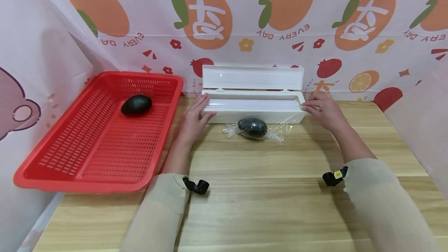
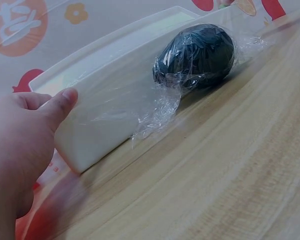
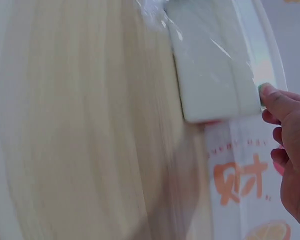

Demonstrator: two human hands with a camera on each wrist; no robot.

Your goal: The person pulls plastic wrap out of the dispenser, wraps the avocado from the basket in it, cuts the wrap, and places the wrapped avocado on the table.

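Wrap box (image 1: 252, 111) is sitting at the back of the table (image 1: 259, 205) between my two hands, its hinged lid (image 1: 252, 77) standing open behind it. The head view alone is showing the white roll (image 1: 252, 103) lying inside, and also the red basket (image 1: 119, 154) off to the left, where a bare dark thing (image 1: 136, 105), smooth and oval, is resting. A wrapped dark thing (image 1: 252, 127) is lying just in front of the box; from the left wrist I am seeing its clear film (image 2: 160, 112) close up, crumpling into a tail at the near end.

My left hand (image 1: 193, 121) is gripping the left end of the box, thumb pressing the front and fingers reaching over the side. My right hand (image 1: 325, 108) is pinching narrowly at the right end; the right wrist view is revealing a small green tab (image 3: 261, 99) under my thumb, the other fingers curling beneath.

Both forearms are reaching forward and slanting inward, the right one coming in from farther out. A pale left sleeve (image 1: 154, 217) and right sleeve (image 1: 385, 201) are covering them up to the wrists, where small black cameras (image 1: 201, 186) are sitting.
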